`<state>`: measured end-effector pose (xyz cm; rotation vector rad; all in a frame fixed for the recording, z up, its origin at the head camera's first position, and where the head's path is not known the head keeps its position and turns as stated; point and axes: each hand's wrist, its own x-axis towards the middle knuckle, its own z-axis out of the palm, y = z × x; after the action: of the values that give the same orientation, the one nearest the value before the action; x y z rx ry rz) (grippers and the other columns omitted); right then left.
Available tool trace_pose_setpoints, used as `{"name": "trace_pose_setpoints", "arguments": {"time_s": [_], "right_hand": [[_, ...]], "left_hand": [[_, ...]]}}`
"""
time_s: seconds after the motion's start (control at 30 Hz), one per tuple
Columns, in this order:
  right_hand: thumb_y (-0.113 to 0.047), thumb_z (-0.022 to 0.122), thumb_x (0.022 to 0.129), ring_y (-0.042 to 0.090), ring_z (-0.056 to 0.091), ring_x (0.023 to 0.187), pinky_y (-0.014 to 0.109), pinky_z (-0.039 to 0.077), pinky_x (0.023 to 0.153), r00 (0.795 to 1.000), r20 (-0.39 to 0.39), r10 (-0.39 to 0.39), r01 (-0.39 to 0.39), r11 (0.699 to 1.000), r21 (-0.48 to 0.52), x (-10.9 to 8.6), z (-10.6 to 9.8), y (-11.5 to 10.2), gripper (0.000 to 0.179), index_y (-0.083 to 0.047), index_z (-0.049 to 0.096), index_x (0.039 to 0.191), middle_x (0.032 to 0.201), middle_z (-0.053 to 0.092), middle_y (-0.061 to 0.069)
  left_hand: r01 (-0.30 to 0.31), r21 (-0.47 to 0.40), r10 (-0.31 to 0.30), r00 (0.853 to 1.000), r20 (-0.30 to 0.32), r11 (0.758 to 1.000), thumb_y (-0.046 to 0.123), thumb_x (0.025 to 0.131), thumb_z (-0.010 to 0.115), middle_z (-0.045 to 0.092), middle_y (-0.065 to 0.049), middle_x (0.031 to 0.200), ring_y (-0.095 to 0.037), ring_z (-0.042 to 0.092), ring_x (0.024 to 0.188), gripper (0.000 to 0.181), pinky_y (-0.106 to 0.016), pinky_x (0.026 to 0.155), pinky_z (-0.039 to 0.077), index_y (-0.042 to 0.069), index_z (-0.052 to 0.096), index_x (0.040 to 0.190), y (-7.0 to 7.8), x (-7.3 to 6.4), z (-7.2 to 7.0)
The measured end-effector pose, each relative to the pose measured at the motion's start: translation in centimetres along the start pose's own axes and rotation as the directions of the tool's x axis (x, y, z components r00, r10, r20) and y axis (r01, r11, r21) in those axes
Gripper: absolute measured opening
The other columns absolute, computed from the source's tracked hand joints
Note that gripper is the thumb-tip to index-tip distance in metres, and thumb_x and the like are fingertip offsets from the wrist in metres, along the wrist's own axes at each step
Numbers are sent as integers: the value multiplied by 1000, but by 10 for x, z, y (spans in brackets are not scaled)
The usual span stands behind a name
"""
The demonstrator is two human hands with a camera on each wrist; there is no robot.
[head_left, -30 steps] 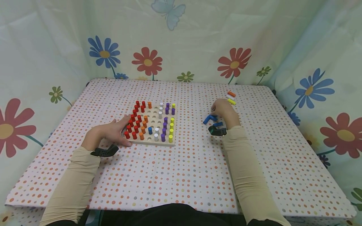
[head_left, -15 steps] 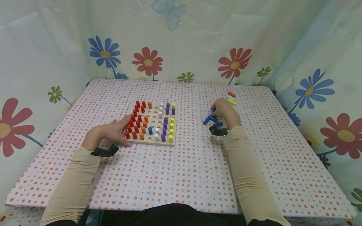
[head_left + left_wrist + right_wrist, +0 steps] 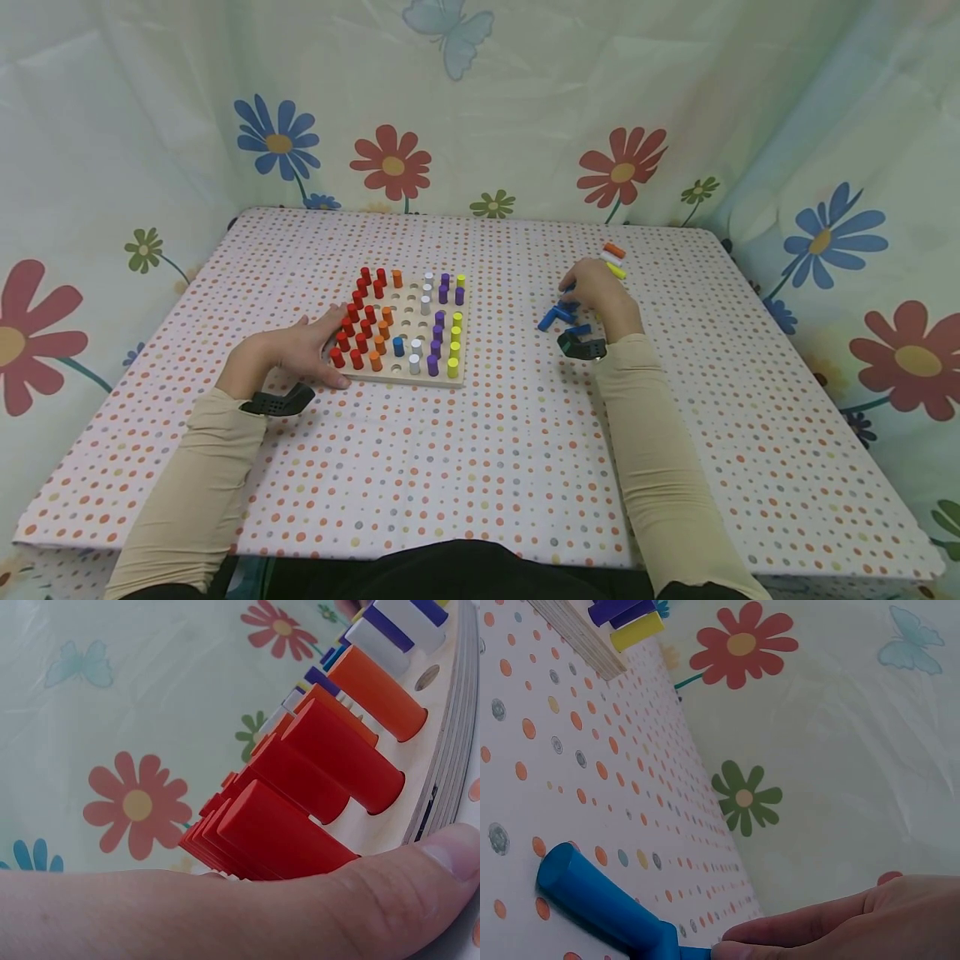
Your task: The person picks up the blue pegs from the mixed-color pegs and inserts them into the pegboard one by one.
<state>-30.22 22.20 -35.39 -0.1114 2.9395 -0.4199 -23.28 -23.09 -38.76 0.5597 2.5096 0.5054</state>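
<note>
A wooden pegboard (image 3: 402, 379) lies left of centre, with red, orange, white, purple and yellow pegs upright in rows. One blue peg (image 3: 398, 347) stands in a front row of it. My left hand (image 3: 303, 348) rests against the board's left side, thumb and fingers spread. In the left wrist view the thumb (image 3: 375, 900) touches the front corner beside a red peg (image 3: 285, 832). At the right, my right hand (image 3: 597, 289) pinches a blue peg (image 3: 567, 287) over several loose blue pegs (image 3: 548, 318). The right wrist view shows a lying blue peg (image 3: 600, 900) near the fingertips.
Beyond my right hand lie a loose orange peg (image 3: 614, 249), a white peg (image 3: 611, 259) and a yellow peg (image 3: 616, 271). A dotted cloth (image 3: 480, 467) covers the table. A flowered curtain (image 3: 525, 100) encloses the back and sides.
My right hand has shifted slightly, and a blue peg now shows between its fingertips, lifted from the loose ones. The left hand and the pegboard have stayed put.
</note>
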Motion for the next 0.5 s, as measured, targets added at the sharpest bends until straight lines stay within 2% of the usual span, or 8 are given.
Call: {"name": "trace_pose_setpoints", "arguments": {"time_s": [0.27, 0.5], "right_hand": [[-8, 62, 91, 29, 59, 98, 41, 52, 85, 1000, -7, -13, 13, 998, 55, -3, -2, 1, 26, -2, 66, 116, 119, 63, 19], [-10, 56, 95, 29, 58, 99, 43, 51, 89, 998, -55, -14, 18, 998, 65, -2, -8, -4, 26, -3, 65, 119, 119, 63, 19]], "left_hand": [[-1, -2, 1, 1000, 4, 1000, 57, 70, 76, -13, -24, 157, -37, -9, 147, 132, -61, 115, -6, 2, -13, 150, 0, -1, 0], [1, -1, -1, 1000, -1, 1000, 57, 70, 76, -12, -24, 157, -37, -9, 147, 132, -61, 115, -6, 3, -13, 151, 0, 0, 0]]}}
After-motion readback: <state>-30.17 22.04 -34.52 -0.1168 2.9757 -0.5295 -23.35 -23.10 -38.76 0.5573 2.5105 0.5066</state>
